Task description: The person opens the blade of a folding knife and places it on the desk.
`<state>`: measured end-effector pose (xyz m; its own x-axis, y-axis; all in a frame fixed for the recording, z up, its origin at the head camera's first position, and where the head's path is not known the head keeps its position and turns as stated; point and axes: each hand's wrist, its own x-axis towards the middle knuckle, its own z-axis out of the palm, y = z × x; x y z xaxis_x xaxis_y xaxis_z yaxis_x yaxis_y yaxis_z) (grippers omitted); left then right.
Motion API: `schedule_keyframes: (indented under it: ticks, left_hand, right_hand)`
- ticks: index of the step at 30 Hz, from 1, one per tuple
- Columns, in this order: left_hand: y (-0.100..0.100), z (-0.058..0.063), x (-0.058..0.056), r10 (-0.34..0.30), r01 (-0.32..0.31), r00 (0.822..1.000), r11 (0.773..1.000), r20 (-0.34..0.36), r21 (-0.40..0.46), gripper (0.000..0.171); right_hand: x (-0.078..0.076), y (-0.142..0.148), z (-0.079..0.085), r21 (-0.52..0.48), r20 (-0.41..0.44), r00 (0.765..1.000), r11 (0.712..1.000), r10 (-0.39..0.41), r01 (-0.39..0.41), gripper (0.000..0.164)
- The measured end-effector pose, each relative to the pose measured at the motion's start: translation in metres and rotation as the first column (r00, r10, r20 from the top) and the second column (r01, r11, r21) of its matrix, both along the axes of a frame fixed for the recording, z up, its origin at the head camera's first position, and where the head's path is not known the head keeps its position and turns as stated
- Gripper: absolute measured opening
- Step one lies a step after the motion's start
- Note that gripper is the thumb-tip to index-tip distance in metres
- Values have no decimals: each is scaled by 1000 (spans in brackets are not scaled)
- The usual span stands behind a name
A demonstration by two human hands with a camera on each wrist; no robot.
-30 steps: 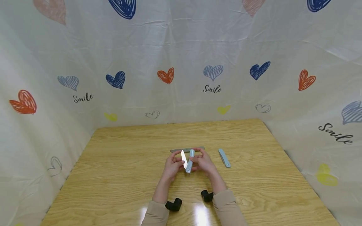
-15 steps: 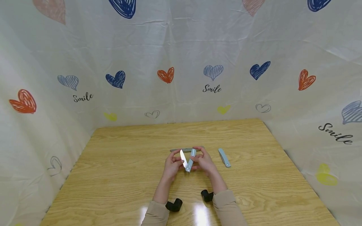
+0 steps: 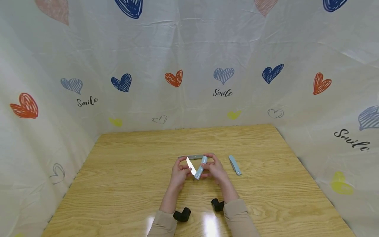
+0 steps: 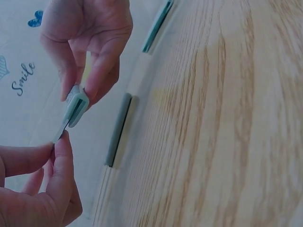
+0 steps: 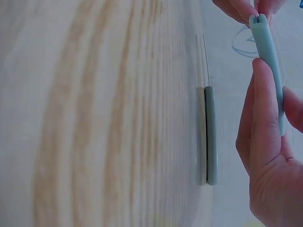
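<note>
Head view: slim pale-blue folding knife (image 3: 197, 168) half open above wood-grain table (image 3: 124, 184); white blade pinched by left hand (image 3: 179, 172), smooth handle gripped by right hand (image 3: 216, 170).

Left hand (image 3: 179, 171) and right hand (image 3: 215, 169) raised close together, fingers pinching

Folding knife (image 4: 75, 108) pinched between right hand (image 4: 90, 42) and left hand (image 4: 35, 189) above wooden table (image 4: 227, 132)
</note>
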<state>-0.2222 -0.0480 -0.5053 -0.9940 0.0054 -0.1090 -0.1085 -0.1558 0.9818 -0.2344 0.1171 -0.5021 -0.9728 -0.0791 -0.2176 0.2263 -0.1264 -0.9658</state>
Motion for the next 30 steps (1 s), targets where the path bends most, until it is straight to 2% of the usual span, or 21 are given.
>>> schedule_keyframes:
  ticks: [12,18,22,30]
  left_hand:
    - [0,9,6,35,-35,999,999,2,34,54]
    - [4,6,5,107,-108,994,993,22,55,55]
    - [8,6,6,153,-154,988,984,9,87,55]
    - [16,7,7,249,-249,968,953,19,172,55]
  right_hand:
    - [0,4,-3,-68,1,999,997,-39,39,44]
    - [0,4,-2,-86,-4,998,995,-56,56,45]
    - [0,4,-1,-106,-14,997,992,-76,74,47]
    - [-1,0,-2,-158,-5,988,976,-155,152,46]
